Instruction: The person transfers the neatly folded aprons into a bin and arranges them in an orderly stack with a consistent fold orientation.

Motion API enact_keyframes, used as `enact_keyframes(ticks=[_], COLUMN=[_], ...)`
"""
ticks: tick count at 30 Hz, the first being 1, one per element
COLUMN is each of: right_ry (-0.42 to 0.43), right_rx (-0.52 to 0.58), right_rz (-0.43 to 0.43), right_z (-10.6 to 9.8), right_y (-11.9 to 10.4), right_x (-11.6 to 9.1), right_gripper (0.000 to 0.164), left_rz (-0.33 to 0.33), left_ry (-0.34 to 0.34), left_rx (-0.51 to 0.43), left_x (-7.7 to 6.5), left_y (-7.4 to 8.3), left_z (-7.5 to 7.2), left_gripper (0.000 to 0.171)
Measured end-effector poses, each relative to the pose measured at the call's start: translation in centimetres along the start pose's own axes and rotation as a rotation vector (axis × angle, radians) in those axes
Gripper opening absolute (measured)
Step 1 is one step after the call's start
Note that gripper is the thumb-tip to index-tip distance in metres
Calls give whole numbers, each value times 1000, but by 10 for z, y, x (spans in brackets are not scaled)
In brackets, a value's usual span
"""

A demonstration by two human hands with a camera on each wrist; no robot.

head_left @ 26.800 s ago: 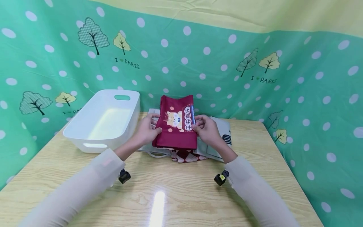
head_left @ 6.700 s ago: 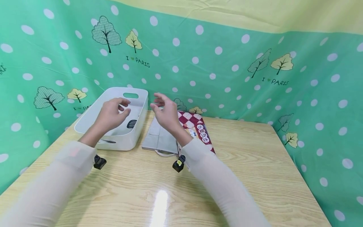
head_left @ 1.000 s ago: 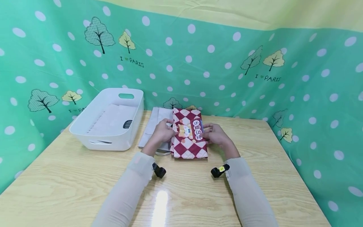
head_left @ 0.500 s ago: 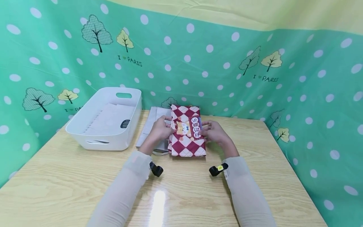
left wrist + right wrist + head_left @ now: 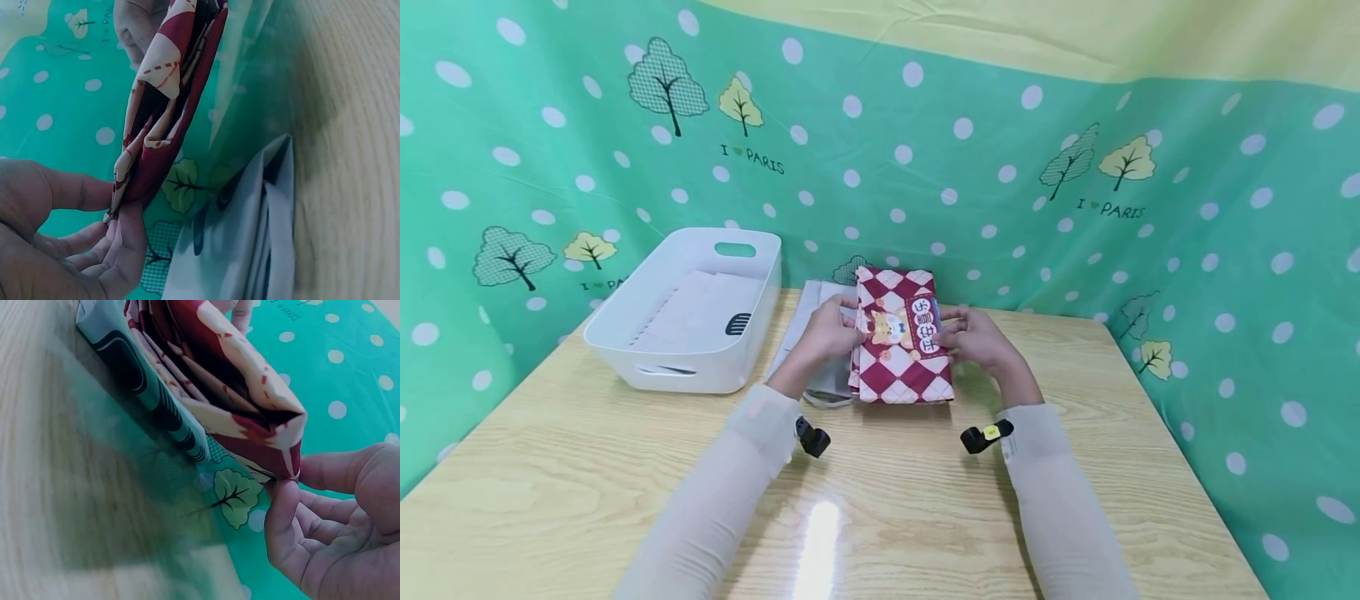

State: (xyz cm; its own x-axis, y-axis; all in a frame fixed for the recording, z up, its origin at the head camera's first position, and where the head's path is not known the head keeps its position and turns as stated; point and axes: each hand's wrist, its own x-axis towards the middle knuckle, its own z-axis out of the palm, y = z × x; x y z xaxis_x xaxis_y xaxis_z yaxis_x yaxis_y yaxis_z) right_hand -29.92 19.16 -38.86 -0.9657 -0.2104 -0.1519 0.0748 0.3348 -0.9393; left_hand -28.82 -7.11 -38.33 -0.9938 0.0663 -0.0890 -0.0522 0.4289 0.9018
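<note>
Both hands pinch a folded cloth [image 5: 895, 367] with red-and-white diamonds, a cartoon animal and a lettered patch. My left hand [image 5: 829, 328] grips its left edge between thumb and fingers, and my right hand [image 5: 976, 340] grips the right edge. In the left wrist view, the thumb and fingers [image 5: 128, 240] squeeze one side of the layered cloth. Its loose folds gape open at the near end in the right wrist view, where the right thumb and fingers [image 5: 284, 512] hold a corner. Below it lies a folded grey cloth [image 5: 219, 250], apart from it in the left wrist view.
Left on the table [image 5: 880, 500] stands a white plastic bin [image 5: 681, 371] with handle slots. Inside lies a folded pale cloth [image 5: 700, 308] with a black striped print. The grey cloth shows a pale loop [image 5: 827, 402]. A green dotted curtain [image 5: 970, 200] hangs behind.
The bin, bare at first, now holds the pale cloth. Both hands, over the bin several seconds ago, now grip the checked cloth. Over the last second it has risen slightly, away from the front edge.
</note>
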Motion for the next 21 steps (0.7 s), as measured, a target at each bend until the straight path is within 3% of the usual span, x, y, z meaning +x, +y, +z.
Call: enact_keyframes(ticks=[10,21], right_ry=[-3,4], right_rx=[-29,-65], right_rz=[-35,-86], right_z=[-4,-2], right_y=[-20,-43], right_x=[-4,-4], right_gripper=[48,50], left_rz=[46,80], left_ry=[-4,11], left_rx=[-2,72], left_x=[-4,-8], left_y=[16,31], left_z=[-9,-27], left_gripper=[56,55])
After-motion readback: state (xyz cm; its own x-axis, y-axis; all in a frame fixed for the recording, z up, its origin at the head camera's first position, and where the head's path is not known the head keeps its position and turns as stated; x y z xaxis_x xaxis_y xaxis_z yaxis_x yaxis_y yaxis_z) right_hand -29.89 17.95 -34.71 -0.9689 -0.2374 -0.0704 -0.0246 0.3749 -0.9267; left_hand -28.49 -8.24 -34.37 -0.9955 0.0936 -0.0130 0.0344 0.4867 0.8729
